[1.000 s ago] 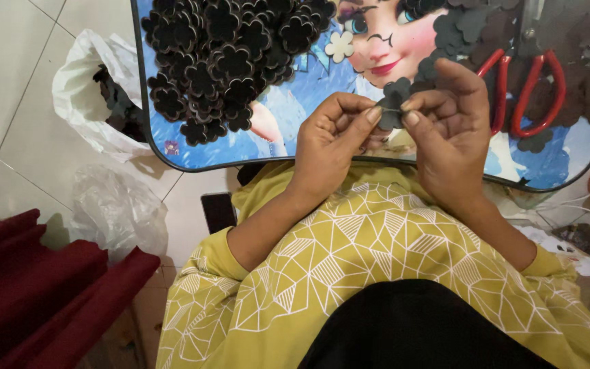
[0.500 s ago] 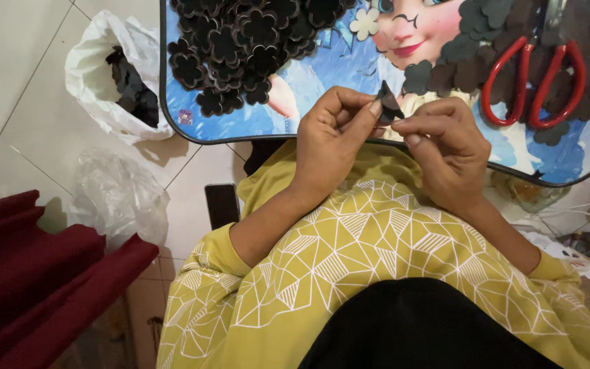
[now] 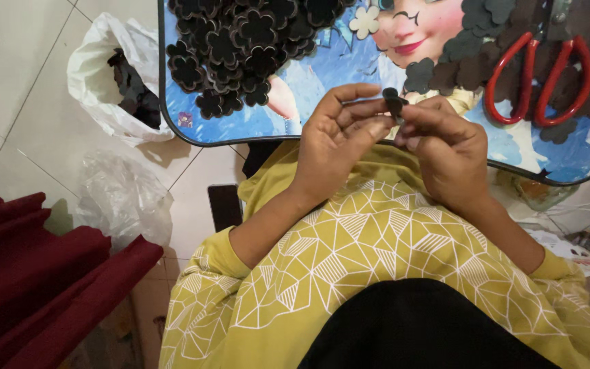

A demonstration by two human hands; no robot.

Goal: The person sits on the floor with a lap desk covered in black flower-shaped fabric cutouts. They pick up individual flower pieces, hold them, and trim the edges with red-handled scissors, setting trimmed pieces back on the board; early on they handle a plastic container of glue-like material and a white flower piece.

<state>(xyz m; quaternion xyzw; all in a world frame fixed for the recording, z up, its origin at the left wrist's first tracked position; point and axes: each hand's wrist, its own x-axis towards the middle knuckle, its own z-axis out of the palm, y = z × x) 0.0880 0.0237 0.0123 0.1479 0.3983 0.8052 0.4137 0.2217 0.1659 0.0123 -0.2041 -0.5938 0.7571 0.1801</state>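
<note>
My left hand and my right hand meet in front of my chest, both pinching one small dark flower-shaped cutout between thumbs and fingertips. The piece looks folded or rolled, mostly hidden by my fingers. Just beyond my hands is a lap table with a blue cartoon picture on top. A heap of dark flower cutouts lies on its left half. Red-handled scissors rest on its right side among more flat dark cutouts.
A white plastic bag holding dark scraps sits on the tiled floor left of the table. A crumpled clear bag lies nearer me. Dark red cloth fills the lower left. Clutter and a cord lie at the right edge.
My hands have drawn slightly nearer to me and below the table edge, still working the same small dark piece. The view has shifted, showing more of the floor on the left.
</note>
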